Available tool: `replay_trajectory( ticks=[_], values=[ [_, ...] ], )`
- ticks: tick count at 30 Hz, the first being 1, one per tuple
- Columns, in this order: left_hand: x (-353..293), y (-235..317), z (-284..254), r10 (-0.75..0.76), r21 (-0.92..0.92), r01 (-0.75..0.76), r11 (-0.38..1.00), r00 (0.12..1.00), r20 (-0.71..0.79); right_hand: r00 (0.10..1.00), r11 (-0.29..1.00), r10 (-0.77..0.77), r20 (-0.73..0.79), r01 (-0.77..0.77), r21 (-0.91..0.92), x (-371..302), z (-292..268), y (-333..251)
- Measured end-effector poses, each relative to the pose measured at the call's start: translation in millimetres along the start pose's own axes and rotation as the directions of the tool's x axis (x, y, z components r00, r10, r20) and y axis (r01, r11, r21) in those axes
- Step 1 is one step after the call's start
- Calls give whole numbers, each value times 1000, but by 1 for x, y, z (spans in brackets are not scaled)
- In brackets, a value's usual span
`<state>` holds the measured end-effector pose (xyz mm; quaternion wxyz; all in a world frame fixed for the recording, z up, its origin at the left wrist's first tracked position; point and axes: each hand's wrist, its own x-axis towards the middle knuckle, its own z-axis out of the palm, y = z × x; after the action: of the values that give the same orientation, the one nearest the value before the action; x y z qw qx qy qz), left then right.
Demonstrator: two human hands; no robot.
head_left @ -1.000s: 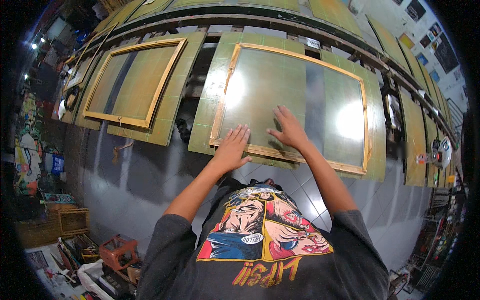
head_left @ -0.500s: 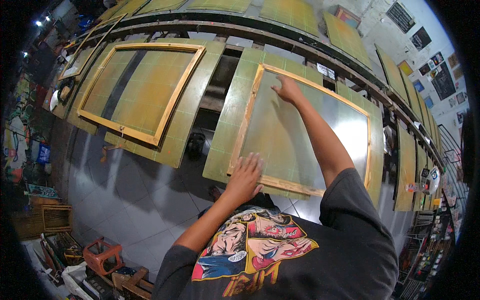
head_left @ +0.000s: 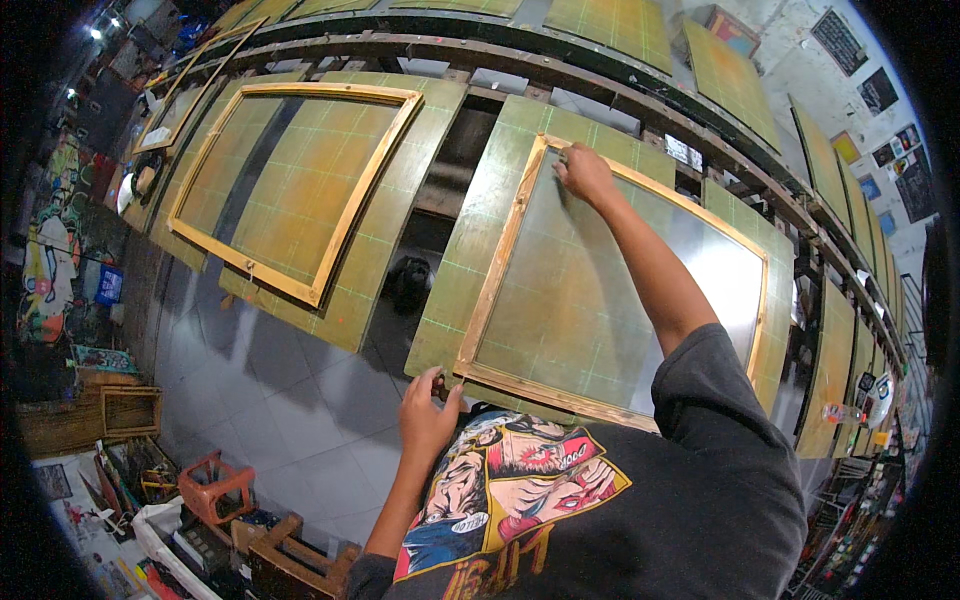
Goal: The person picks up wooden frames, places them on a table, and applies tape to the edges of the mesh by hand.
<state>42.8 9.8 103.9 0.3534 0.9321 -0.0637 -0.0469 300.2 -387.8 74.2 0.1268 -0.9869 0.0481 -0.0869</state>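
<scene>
A wooden screen-printing frame (head_left: 497,265) with translucent mesh lies on a green, grid-marked board (head_left: 447,270) in front of me. My right hand (head_left: 585,177) reaches across the mesh to the far bar near its left corner, fingers curled closed at the wood. Whether a small thing is also pinched there is too small to tell. Just outside the near left corner, my left hand (head_left: 430,415) is raised off the frame. Its thumb and fingers stand apart, with a dark shape, perhaps a foot below, in the gap.
Another wooden screen frame (head_left: 365,190) lies on a green board to the left. A dark rail (head_left: 440,55) runs behind the boards, with more boards (head_left: 735,80) beyond. On the tiled floor (head_left: 290,400) stand a reddish plastic stool (head_left: 215,487) and wooden pieces at lower left.
My left hand has lifted off the frame's near left corner and moved left and nearer to me. My right hand's fingers have curled in at the far left corner. The view has shifted slightly.
</scene>
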Motion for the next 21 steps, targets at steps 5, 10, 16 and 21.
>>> replay_trajectory(
  ticks=[5, 10, 16, 21],
  values=[
    [12, 13, 10, -107, -120, 116, 986, 991, 80, 1000, 1000, 9, -17, -9, -5, 7, 9, 13],
    [13, 18, 9, -222, -274, 246, 930, 968, 114, 997, 998, -58, -60, 57, -21, 9, 18, 21],
    [6, 5, 17, -280, -343, 314, 885, 949, 145, 998, 994, -54, -33, 50, -95, 4, 15, 10],
    [0, -1, 20, -253, -361, 298, 884, 953, 168, 1000, 994, 0, 10, 1, -113, -2, 9, -1]
  ],
)
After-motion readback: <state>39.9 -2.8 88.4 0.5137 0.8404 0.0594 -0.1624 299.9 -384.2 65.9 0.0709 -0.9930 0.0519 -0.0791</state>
